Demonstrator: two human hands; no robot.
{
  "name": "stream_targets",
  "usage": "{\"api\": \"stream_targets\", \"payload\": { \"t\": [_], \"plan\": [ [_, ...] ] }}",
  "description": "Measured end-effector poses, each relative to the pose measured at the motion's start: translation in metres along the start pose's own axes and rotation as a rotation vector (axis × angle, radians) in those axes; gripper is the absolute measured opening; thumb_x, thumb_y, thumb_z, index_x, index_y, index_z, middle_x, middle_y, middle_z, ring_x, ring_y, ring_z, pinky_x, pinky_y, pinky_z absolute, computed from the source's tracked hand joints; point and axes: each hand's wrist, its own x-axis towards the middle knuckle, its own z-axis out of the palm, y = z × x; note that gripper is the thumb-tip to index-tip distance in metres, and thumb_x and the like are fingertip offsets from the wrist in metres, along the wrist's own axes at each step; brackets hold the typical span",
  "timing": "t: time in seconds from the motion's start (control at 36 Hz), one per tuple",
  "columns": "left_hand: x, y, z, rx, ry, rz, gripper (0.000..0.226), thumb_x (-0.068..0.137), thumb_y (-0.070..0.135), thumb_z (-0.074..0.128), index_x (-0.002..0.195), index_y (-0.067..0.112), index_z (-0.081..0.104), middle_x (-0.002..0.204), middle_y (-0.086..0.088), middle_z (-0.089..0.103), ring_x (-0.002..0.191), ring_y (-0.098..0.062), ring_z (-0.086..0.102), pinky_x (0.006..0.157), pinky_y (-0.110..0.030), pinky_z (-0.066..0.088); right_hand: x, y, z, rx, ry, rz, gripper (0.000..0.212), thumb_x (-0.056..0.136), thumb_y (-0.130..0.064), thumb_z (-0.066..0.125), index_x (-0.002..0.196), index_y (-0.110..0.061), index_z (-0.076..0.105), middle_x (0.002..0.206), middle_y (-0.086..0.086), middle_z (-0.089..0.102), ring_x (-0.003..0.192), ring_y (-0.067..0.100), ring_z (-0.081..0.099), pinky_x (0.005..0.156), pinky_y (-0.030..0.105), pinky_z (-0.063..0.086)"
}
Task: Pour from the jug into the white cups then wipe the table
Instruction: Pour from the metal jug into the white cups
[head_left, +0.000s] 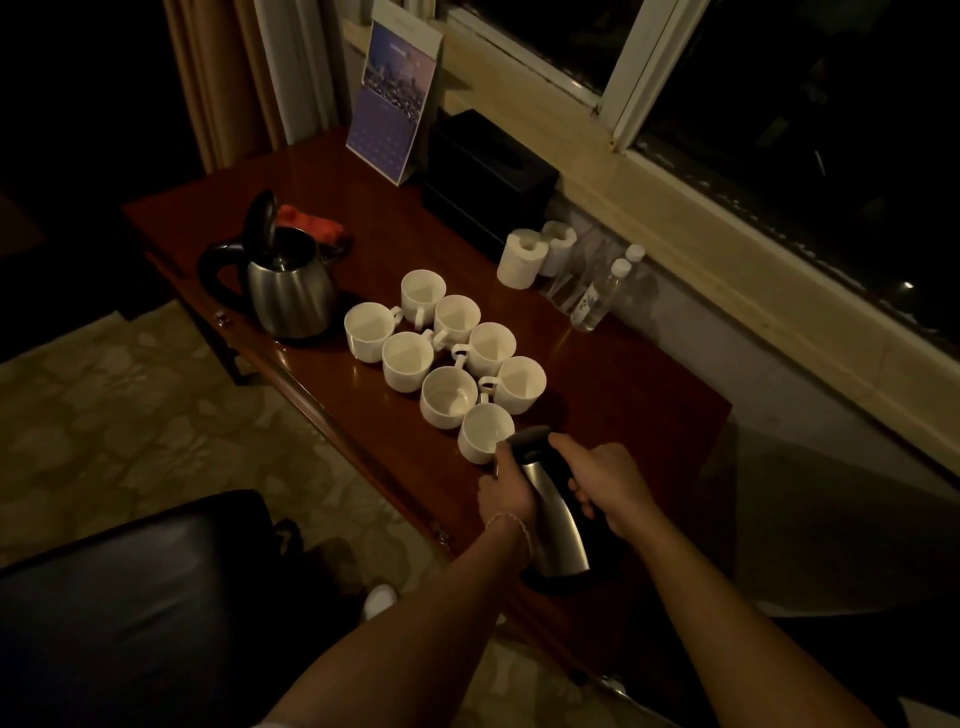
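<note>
A steel jug (551, 514) with a black handle is tilted forward, its spout over the nearest white cup (484, 434). My right hand (605, 480) grips the jug's handle. My left hand (505, 499) holds the jug's left side near the top. Several white cups (408, 362) stand in two rows on the dark red wooden table (623, 395). The nearest two cups look lower in liquid than the others; the dim light hides the levels. A red cloth (311, 224) lies behind the kettle at the table's far left.
A steel electric kettle (288, 291) with its lid up stands left of the cups. Two paper rolls (522, 257), clear bottles (597, 296), a black box (488, 171) and a calendar (397, 98) line the window side. A black chair (130, 597) is at lower left.
</note>
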Motion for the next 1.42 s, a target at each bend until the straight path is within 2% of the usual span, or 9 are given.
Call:
{"api": "stream_targets", "payload": {
  "t": [0.42, 0.5, 0.69, 0.75, 0.83, 0.94, 1.08, 1.22, 1.42],
  "plan": [
    [-0.001, -0.001, 0.000, 0.004, -0.010, -0.001, 0.109, 0.055, 0.097, 0.037, 0.123, 0.016, 0.062, 0.119, -0.011, 0.069, 0.105, -0.031, 0.067, 0.096, -0.053, 0.055, 0.001, 0.000, 0.001, -0.004, -0.011, 0.014, 0.043, 0.089, -0.049, 0.067, 0.076, -0.008, 0.067, 0.057, 0.004, 0.058, 0.046, 0.015, 0.046, 0.045, 0.025, 0.034],
    [-0.017, 0.010, -0.001, -0.024, -0.011, 0.016, 0.108, 0.053, 0.096, 0.036, 0.118, 0.012, 0.056, 0.118, -0.012, 0.066, 0.107, -0.032, 0.065, 0.097, -0.053, 0.055, 0.002, -0.001, 0.000, 0.003, -0.010, 0.007, 0.043, 0.089, -0.048, 0.068, 0.073, -0.009, 0.064, 0.055, 0.004, 0.056, 0.044, 0.015, 0.045, 0.044, 0.026, 0.034],
    [-0.016, 0.011, 0.002, -0.007, -0.006, 0.004, 0.117, 0.051, 0.097, 0.034, 0.130, 0.014, 0.056, 0.119, -0.012, 0.067, 0.106, -0.031, 0.066, 0.099, -0.053, 0.053, 0.000, -0.004, -0.002, 0.009, -0.009, 0.003, 0.042, 0.089, -0.047, 0.068, 0.071, -0.009, 0.063, 0.054, 0.003, 0.056, 0.045, 0.015, 0.045, 0.044, 0.025, 0.033],
    [-0.025, 0.017, 0.002, -0.010, -0.011, -0.007, 0.114, 0.051, 0.096, 0.034, 0.129, 0.014, 0.052, 0.122, -0.011, 0.064, 0.109, -0.031, 0.063, 0.101, -0.053, 0.052, 0.000, -0.004, -0.002, 0.007, -0.004, 0.005, 0.042, 0.089, -0.047, 0.068, 0.071, -0.010, 0.063, 0.055, 0.003, 0.057, 0.046, 0.015, 0.046, 0.044, 0.026, 0.034],
    [-0.037, 0.023, 0.001, -0.005, -0.012, 0.011, 0.100, 0.065, 0.091, 0.036, 0.129, 0.015, 0.048, 0.125, -0.012, 0.062, 0.111, -0.032, 0.061, 0.102, -0.053, 0.051, 0.000, -0.005, -0.002, 0.012, -0.009, 0.000, 0.042, 0.089, -0.047, 0.068, 0.071, -0.010, 0.063, 0.055, 0.004, 0.056, 0.046, 0.016, 0.045, 0.045, 0.027, 0.033],
    [-0.037, 0.025, 0.001, 0.007, 0.011, 0.019, 0.115, 0.056, 0.094, 0.032, 0.135, 0.012, 0.050, 0.127, -0.013, 0.062, 0.113, -0.033, 0.062, 0.102, -0.053, 0.051, 0.000, -0.006, 0.000, 0.020, -0.007, 0.009, 0.041, 0.089, -0.046, 0.067, 0.070, -0.010, 0.062, 0.054, 0.003, 0.055, 0.045, 0.016, 0.043, 0.044, 0.026, 0.033],
    [-0.034, 0.024, 0.001, 0.010, 0.032, 0.016, 0.118, 0.053, 0.095, 0.031, 0.137, 0.014, 0.051, 0.128, -0.012, 0.063, 0.114, -0.033, 0.061, 0.103, -0.054, 0.050, 0.000, -0.006, 0.003, 0.011, -0.009, 0.016, 0.041, 0.091, -0.046, 0.067, 0.070, -0.011, 0.062, 0.053, 0.001, 0.054, 0.045, 0.015, 0.043, 0.044, 0.026, 0.033],
    [-0.038, 0.027, 0.001, 0.056, 0.035, 0.012, 0.090, 0.082, 0.084, 0.036, 0.135, 0.013, 0.051, 0.126, -0.012, 0.062, 0.111, -0.032, 0.062, 0.101, -0.053, 0.052, 0.000, -0.008, 0.002, -0.014, -0.005, 0.014, 0.041, 0.091, -0.047, 0.066, 0.072, -0.011, 0.063, 0.053, 0.001, 0.055, 0.046, 0.014, 0.045, 0.044, 0.025, 0.034],
    [-0.038, 0.032, 0.001, 0.111, 0.064, 0.020, 0.084, 0.094, 0.078, 0.035, 0.138, 0.009, 0.054, 0.131, -0.016, 0.062, 0.116, -0.033, 0.061, 0.104, -0.052, 0.051, -0.002, -0.012, 0.001, -0.031, 0.003, -0.002, 0.043, 0.091, -0.047, 0.066, 0.070, -0.009, 0.061, 0.058, 0.004, 0.057, 0.049, 0.017, 0.047, 0.048, 0.028, 0.036]
  ]
}}
